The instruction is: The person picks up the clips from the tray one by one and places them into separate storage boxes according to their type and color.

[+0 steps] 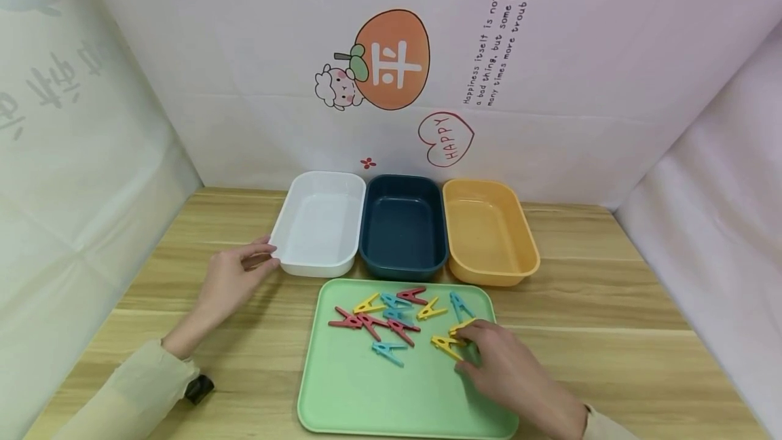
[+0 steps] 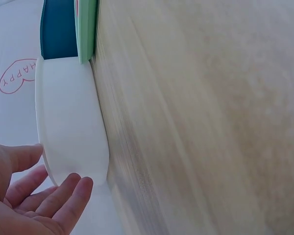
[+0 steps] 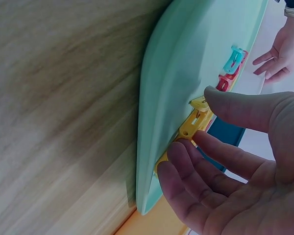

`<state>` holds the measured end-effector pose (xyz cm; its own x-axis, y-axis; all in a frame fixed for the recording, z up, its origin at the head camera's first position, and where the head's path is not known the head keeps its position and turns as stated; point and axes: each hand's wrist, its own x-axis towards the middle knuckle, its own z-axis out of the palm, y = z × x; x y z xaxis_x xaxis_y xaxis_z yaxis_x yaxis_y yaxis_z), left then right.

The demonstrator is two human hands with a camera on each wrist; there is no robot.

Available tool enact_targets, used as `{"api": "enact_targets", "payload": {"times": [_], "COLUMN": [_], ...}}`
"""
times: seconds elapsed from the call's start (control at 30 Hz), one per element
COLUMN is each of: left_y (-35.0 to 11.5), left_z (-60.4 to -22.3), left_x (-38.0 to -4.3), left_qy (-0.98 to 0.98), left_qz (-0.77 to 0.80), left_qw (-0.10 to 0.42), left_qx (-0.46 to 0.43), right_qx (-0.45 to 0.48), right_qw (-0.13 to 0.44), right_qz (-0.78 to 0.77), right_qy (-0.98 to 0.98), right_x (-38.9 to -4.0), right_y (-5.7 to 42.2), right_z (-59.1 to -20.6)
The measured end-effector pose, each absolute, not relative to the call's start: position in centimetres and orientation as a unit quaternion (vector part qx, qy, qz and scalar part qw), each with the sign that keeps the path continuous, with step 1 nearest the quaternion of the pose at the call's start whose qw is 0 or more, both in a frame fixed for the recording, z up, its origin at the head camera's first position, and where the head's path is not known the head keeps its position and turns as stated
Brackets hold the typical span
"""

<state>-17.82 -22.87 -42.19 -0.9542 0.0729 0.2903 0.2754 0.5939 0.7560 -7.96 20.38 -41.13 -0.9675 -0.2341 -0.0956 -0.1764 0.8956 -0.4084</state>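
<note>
Several red, blue and yellow clothespins lie on the green tray [image 1: 366,392], most of them clustered toward its far side. At the tray's right part my right hand [image 1: 507,372] reaches down, thumb and forefinger apart on either side of a yellow clothespin [image 1: 448,346]. Its fingertips are very near or touching that clothespin [image 3: 196,120]; firm contact cannot be made out. Another yellow clothespin [image 1: 459,326] is partly hidden by the forefinger. My left hand [image 1: 235,280] touches the near left corner of the white bin [image 2: 71,117], with its fingers loosely bent beside the wall.
Beyond the tray the white bin stands side by side with a dark blue bin [image 1: 403,229] and a yellow-orange bin [image 1: 489,236]. A printed cloth [image 1: 256,87] hangs behind them. Wooden tabletop [image 1: 599,304] shows on both sides. A black object [image 1: 198,389] is at the left sleeve.
</note>
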Motion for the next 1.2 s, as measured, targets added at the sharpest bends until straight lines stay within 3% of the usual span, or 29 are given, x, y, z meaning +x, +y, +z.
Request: {"api": "enact_targets", "payload": {"times": [1.2], "left_y": [-22.95], "left_z": [-42.56], "left_x": [-17.96], "left_qy": [-0.877], "left_qz": [-0.459], "left_qw": [0.111], "left_qx": [-0.087], "right_qx": [-0.094], "right_qw": [0.061], "right_qz": [-0.212], "right_qy": [0.971], "right_x": [-8.25], "right_y": [21.23], "right_z": [-41.88]}}
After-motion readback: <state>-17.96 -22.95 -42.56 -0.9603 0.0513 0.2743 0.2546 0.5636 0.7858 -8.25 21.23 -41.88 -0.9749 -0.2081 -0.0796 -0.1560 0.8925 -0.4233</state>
